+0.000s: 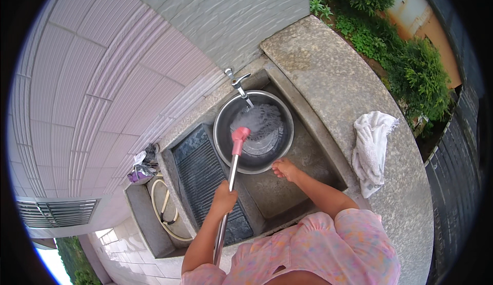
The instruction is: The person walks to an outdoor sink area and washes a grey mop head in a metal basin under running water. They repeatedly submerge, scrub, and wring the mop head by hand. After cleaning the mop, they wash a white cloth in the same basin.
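My left hand is closed round the metal handle of a mop. The mop's pink plastic joint tilts over a round stainless steel basin. Grey mop strands spread in the water inside the basin. Above its far rim, a chrome tap runs water onto them. My right hand is at the basin's near right rim with its fingers curled. Whether those fingers grip the rim is hard to see.
The basin stands in a stone sink, right of a ribbed washboard. A hose lies coiled in a left trough. On the right stone counter lies a white towel. A tiled wall rises behind.
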`<state>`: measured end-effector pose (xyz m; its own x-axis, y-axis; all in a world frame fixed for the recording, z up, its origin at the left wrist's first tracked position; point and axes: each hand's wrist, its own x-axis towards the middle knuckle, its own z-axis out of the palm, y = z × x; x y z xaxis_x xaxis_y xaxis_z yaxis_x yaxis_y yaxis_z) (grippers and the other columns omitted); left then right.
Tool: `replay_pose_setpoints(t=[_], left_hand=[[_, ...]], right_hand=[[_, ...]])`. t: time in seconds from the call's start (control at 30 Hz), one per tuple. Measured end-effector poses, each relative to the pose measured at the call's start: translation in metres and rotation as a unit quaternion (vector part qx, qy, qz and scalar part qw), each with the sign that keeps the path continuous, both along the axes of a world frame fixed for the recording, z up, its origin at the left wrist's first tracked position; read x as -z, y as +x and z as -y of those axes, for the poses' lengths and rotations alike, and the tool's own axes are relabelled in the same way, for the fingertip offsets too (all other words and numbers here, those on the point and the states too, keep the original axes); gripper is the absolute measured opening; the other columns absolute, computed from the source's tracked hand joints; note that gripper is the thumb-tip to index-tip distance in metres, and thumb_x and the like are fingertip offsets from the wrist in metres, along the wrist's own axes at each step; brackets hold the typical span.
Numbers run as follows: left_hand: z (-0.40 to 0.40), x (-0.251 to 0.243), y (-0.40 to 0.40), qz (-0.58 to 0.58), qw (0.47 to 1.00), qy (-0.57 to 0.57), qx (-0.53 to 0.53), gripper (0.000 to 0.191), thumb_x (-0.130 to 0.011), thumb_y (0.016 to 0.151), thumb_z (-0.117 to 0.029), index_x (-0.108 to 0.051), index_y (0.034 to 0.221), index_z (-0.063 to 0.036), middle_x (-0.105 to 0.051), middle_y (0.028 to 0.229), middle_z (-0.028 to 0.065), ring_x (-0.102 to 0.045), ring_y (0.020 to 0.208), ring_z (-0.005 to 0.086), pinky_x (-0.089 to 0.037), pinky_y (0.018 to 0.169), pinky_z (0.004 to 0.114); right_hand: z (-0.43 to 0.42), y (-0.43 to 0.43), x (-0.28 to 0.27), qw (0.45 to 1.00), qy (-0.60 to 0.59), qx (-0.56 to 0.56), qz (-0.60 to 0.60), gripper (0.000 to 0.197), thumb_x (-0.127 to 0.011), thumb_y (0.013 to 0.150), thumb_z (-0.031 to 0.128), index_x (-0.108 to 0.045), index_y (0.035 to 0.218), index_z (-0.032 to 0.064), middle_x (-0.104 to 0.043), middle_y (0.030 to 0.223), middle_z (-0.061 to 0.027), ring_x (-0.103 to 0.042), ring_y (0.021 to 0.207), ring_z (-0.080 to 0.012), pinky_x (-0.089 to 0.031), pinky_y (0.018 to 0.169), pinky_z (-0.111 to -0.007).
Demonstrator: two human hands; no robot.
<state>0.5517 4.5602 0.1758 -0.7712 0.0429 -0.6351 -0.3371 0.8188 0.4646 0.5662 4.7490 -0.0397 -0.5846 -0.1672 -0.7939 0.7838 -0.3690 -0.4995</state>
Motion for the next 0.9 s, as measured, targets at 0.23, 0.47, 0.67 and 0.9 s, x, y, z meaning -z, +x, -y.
replay_pose_setpoints(t=[0.23,0.47,0.67,0.9], left_hand=[[0.022,0.1,0.011,0.137,0.971,-0.17,0.1,0.028,-0.048,0.073,-0.007,-0.049,0.094,0.0115,-0.057,0.076,0.0282,-0.06,0.052,0.0332,-0.046,0.04,0.037],[0.014,0.089,0.009,0.178,0.977,-0.097,0.063,0.03,-0.053,0.075,-0.014,-0.049,0.09,0.0113,-0.057,0.064,0.0214,-0.056,0.042,0.0257,-0.044,0.034,0.034],[0.017,0.101,0.036,0.154,0.987,-0.039,0.005,0.032,-0.054,0.079,-0.021,-0.045,0.085,0.0093,-0.056,0.06,0.0194,-0.055,0.041,0.0243,-0.044,0.034,0.034],[0.024,0.121,0.058,0.119,0.992,-0.039,0.009,0.035,-0.053,0.079,-0.026,-0.045,0.089,0.0069,-0.057,0.073,0.0256,-0.058,0.063,0.0341,-0.047,0.054,0.04]], right_hand=[[-0.001,-0.006,-0.006,0.999,0.031,-0.03,-0.003,0.015,-0.058,0.076,0.018,-0.056,0.084,0.0059,-0.057,0.074,-0.0029,-0.053,0.062,-0.0119,-0.045,0.053,-0.026],[-0.001,-0.01,0.004,0.999,0.035,-0.027,-0.006,0.017,-0.058,0.077,0.018,-0.055,0.084,0.0026,-0.057,0.071,-0.0062,-0.054,0.059,-0.0136,-0.046,0.051,-0.027],[0.0,-0.012,0.005,0.999,0.043,-0.017,0.01,0.02,-0.058,0.077,0.017,-0.054,0.087,0.0007,-0.057,0.072,-0.0082,-0.056,0.059,-0.0155,-0.047,0.05,-0.029],[-0.011,-0.017,-0.021,0.998,0.061,-0.025,0.014,0.017,-0.056,0.078,0.017,-0.053,0.081,0.0008,-0.057,0.068,-0.0084,-0.055,0.055,-0.0155,-0.046,0.046,-0.028]])
